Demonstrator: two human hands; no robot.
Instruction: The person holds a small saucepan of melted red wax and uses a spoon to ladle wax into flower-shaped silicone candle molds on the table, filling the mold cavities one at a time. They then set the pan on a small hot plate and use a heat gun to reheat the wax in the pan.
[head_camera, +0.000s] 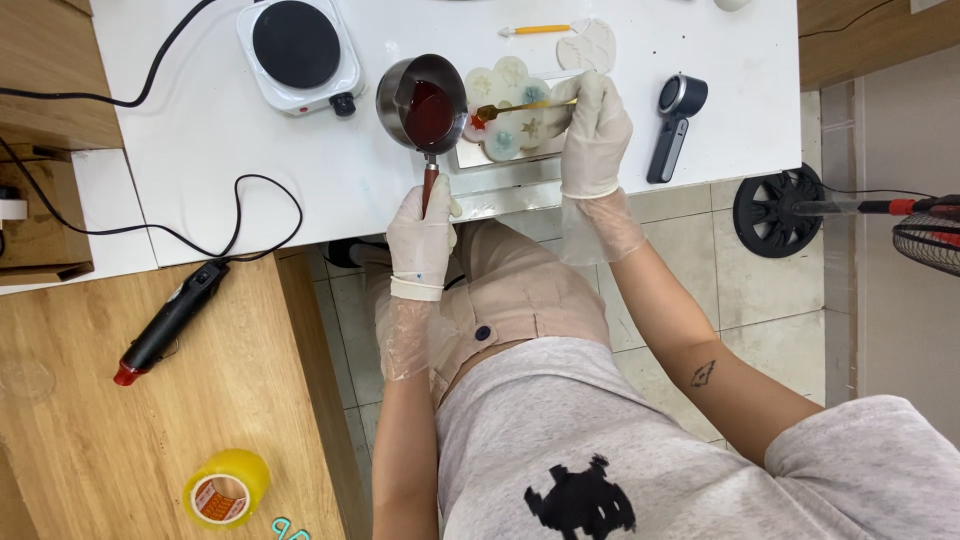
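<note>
My left hand (422, 235), in a white glove, grips the reddish handle of a small steel pot (422, 104) filled with dark red liquid, held tilted over the white table (200, 130). My right hand (594, 130), also gloved, holds a gold spoon (510, 105) whose bowl carries red liquid beside the pot's lip. Under the spoon lies a flower-shaped white mould (508, 125) with several cavities, some holding blue and pale star shapes. The mould rests on a flat metal tray (500, 165) near the table's front edge.
A white single hotplate (298, 50) with a black cable stands left of the pot. A black handheld device (675, 125) lies to the right, a pale round piece (590, 45) and orange-handled tool (535, 30) behind. A black heat gun (170, 320) and yellow tape roll (226, 488) sit on a wooden surface. A fan (790, 210) stands on the floor.
</note>
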